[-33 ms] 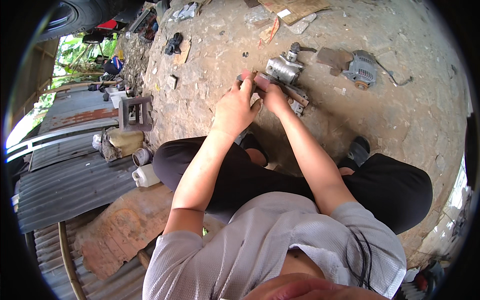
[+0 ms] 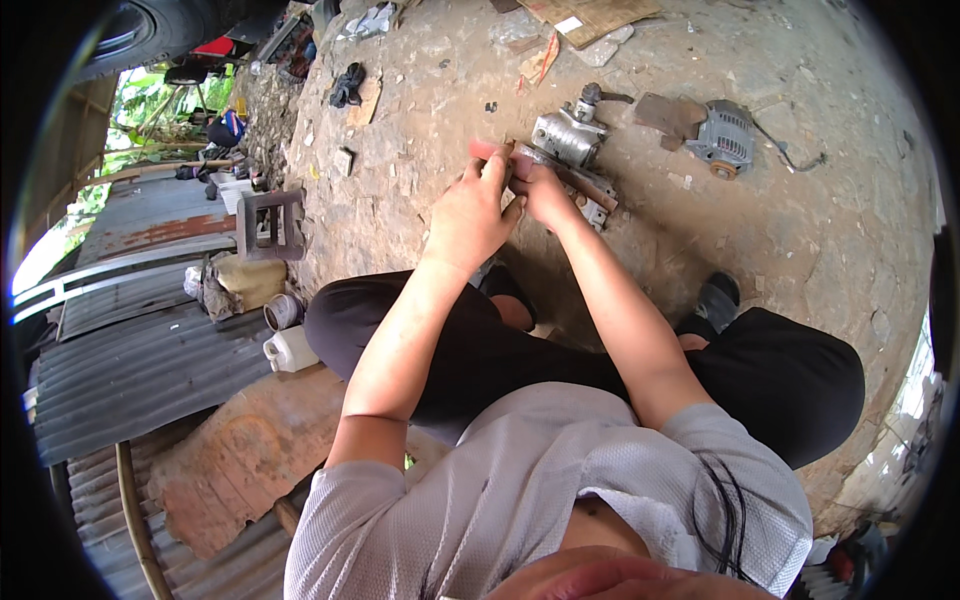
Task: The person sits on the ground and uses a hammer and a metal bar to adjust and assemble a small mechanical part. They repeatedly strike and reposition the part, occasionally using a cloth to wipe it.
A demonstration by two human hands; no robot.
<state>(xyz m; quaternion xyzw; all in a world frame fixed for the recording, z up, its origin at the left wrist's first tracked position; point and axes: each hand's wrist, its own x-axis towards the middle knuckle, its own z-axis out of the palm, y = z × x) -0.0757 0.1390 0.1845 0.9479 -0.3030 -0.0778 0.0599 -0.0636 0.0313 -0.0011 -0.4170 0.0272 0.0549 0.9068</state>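
Observation:
Both my hands meet over a long flat bar (image 2: pixel 587 184), grey to rusty brown, that slants down to the right. My left hand (image 2: pixel 470 220) is closed on a reddish strip (image 2: pixel 483 148) that looks like sandpaper, its end showing past the fingers. Beside it, my right hand (image 2: pixel 548 196) is closed around the bar, its fingertips partly hidden. Just beyond the hands, a silvery metal machine part (image 2: pixel 568 138) with a rounded housing lies on the ground. Smaller metal pieces (image 2: pixel 594 213) show under the bar's right end.
Right of the housing are a flat brown piece (image 2: pixel 668 118) and a grey finned, alternator-like part (image 2: pixel 724 138) with a cable. To my left stand a grey stool (image 2: pixel 270 226), a white jug (image 2: pixel 290 350) and corrugated sheets (image 2: pixel 160 370). Cardboard (image 2: pixel 590 18) lies at the far edge.
The reddish strip has shifted left: it now sticks out past my left fingers, and less of it shows between the hands. My arms have barely moved.

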